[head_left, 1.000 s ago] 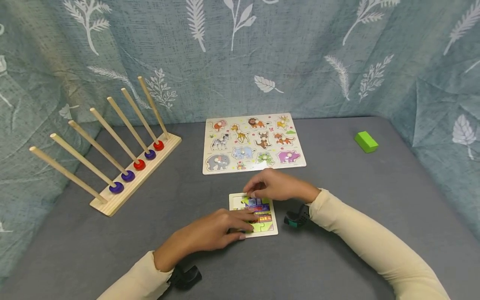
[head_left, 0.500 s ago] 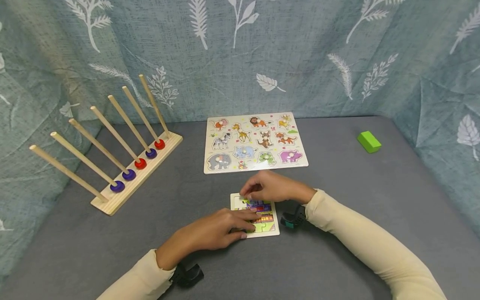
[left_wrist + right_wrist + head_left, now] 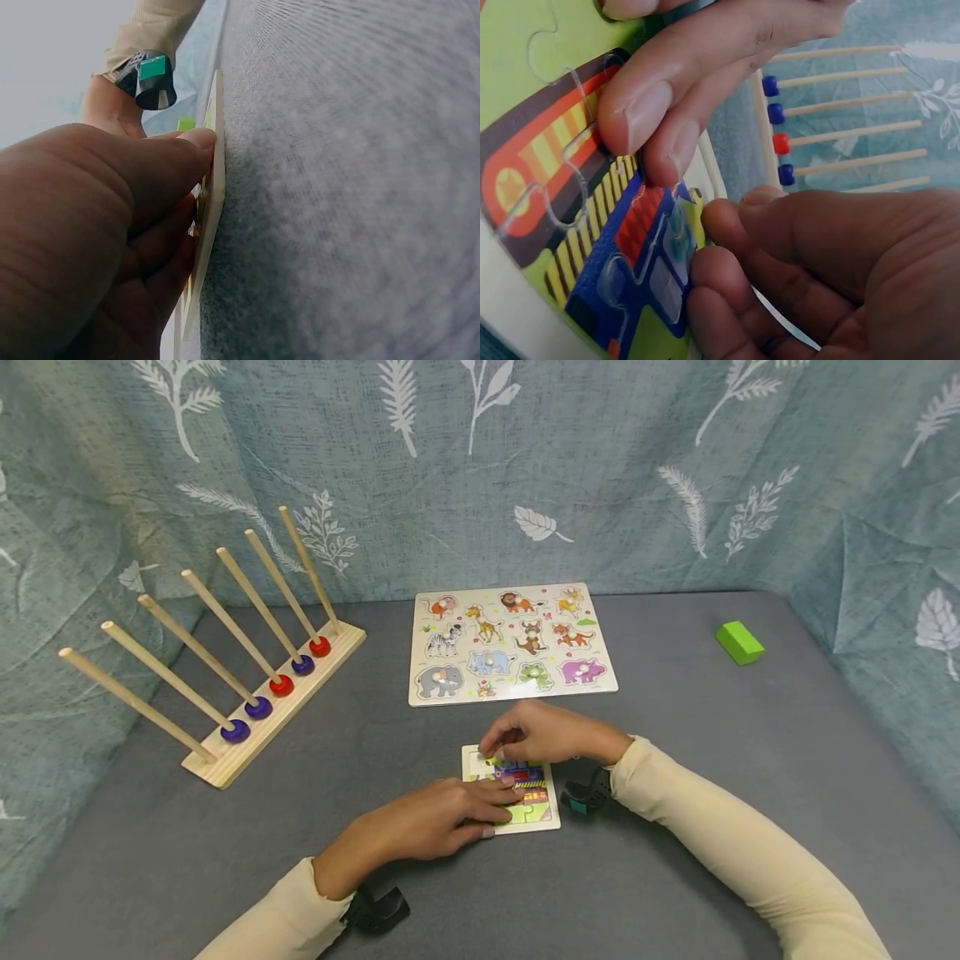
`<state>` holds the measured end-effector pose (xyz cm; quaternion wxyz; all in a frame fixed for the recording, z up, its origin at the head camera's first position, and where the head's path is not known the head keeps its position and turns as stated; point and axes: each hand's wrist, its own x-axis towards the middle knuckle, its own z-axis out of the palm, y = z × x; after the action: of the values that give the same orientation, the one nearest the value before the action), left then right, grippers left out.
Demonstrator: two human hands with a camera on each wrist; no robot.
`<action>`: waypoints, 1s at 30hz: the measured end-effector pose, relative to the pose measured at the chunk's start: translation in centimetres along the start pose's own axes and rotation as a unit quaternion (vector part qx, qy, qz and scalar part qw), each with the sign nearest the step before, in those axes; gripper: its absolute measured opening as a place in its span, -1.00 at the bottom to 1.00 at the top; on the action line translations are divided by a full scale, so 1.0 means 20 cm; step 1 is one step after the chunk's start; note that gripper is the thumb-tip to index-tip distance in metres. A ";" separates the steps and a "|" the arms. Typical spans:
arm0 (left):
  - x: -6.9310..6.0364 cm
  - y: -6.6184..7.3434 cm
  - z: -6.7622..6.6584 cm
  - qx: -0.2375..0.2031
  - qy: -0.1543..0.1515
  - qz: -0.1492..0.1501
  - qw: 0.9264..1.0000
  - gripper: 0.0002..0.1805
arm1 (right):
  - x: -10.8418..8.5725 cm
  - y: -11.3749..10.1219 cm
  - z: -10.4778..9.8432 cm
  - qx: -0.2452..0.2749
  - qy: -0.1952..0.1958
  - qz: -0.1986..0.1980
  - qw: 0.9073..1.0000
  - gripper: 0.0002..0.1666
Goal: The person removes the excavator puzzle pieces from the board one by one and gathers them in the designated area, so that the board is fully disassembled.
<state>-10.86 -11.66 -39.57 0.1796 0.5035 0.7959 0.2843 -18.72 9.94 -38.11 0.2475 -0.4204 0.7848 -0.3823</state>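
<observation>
A small framed jigsaw (image 3: 553, 806) with a colourful vehicle picture lies flat before the person. The left hand (image 3: 442, 817) rests over its left and lower part, fingers extended; in the left wrist view this hand's thumb (image 3: 199, 139) touches the frame's edge (image 3: 219, 169). At the top edge, the curled right hand (image 3: 551, 733) pinches a small yellow-green piece (image 3: 491, 762), largely covered by fingers. The right wrist view shows the right thumb (image 3: 763, 202) and fingers at the piece (image 3: 696, 214), beside the blue part of the picture (image 3: 592, 289).
Behind the jigsaw lies an animal peg puzzle (image 3: 420, 647). A wooden rack (image 3: 277, 714) of upright rods with red and blue rings stands at the left. One green block (image 3: 740, 643) is at the far right, and a patterned curtain (image 3: 600, 460) hangs behind.
The right hand has shifted slightly left along the jigsaw's top edge. The left hand keeps nearly the same place on it. The whole head view has moved a little.
</observation>
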 end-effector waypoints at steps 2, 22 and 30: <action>0.00 0.00 0.00 -0.001 -0.001 0.001 1.000 -0.63 | 0.00 0.00 0.00 0.003 -0.007 -0.004 1.000 -0.74; 0.01 0.00 0.00 -0.004 0.001 0.011 1.000 -0.63 | 0.02 -0.02 0.01 -0.009 0.005 0.001 1.000 -0.75; 0.00 -0.01 0.00 -0.001 0.003 0.005 1.000 -0.64 | 0.00 0.00 0.01 -0.006 0.018 0.007 1.000 -0.71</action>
<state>-10.98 -11.68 -39.59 0.1763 0.5063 0.7938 0.2872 -18.65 9.82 -38.16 0.2338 -0.4096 0.7942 -0.3831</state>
